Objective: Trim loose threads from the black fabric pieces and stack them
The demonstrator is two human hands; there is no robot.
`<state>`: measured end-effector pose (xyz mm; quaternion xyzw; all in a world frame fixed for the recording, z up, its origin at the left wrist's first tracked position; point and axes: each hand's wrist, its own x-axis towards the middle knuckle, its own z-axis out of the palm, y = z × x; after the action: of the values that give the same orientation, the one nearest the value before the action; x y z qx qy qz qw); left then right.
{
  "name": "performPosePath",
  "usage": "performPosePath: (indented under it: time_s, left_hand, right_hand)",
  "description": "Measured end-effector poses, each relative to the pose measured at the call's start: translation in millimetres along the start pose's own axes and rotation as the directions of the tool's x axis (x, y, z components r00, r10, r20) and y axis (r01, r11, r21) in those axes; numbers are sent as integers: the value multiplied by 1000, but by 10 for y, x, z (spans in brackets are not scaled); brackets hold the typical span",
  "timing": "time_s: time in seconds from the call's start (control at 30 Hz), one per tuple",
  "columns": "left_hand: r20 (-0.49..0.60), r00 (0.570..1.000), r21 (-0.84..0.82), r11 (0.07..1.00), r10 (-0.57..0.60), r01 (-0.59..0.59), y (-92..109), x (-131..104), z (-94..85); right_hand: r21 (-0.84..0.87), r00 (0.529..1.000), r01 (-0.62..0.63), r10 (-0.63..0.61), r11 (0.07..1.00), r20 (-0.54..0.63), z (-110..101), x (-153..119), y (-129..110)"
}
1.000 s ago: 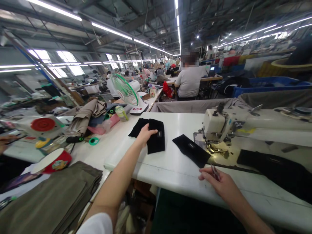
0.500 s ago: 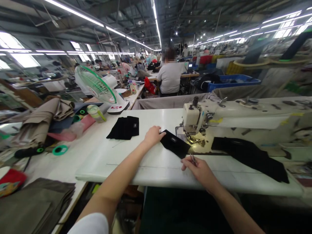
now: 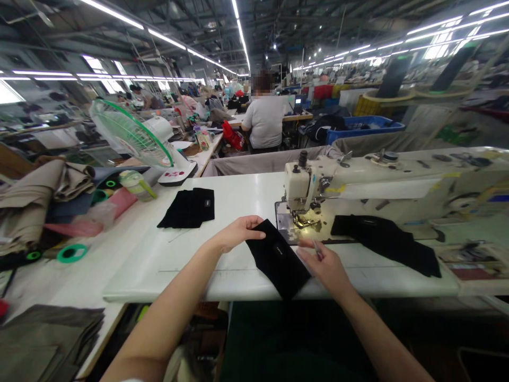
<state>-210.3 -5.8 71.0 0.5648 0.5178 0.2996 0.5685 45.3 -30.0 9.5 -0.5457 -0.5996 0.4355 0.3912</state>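
pinching angular black cloth (image 3: 274, 268), 1 small label (image 3: 280, 250): left grip (image 3: 238, 234) | clasping tool (image 3: 317, 249): right grip (image 3: 328, 268)

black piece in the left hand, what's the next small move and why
Probably steady the black piece by its right edge with the right hand: the left hand pinches only its far end, the near corner reaches the front of the table, and the right hand, holding a small metal tool, is close by.

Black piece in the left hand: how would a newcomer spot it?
Find the cream sewing machine on the white table. Near its needle end, the left hand holds the black piece, small label showing. Only it is held; the black stack leftward and black fabric rightward lie unheld.
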Motion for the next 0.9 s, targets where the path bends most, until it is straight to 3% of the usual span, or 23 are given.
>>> performPosePath:
  time_s: [0.1, 0.2, 0.5, 0.9]
  left_hand:
    - [-2, 1000, -194, 981, -8, 7, -14, -54, -22]
    - [-79, 995, -296, 954, -61, 35, -41, -60, -48]
    - [-332, 938, -271, 962, -100, 6, -93, -45, 34]
    - [-386, 920, -229, 973, -72, -20, -51, -139, 10]
  right_hand:
    - [-34, 986, -11, 17, 999, 167, -6, 33, -18]
    - [47, 969, -63, 50, 997, 242, 1, 35, -22]
    - [157, 966, -167, 130, 973, 223, -61, -11, -78]
    - [178, 963, -203, 164, 963, 213, -113, -48, -71]
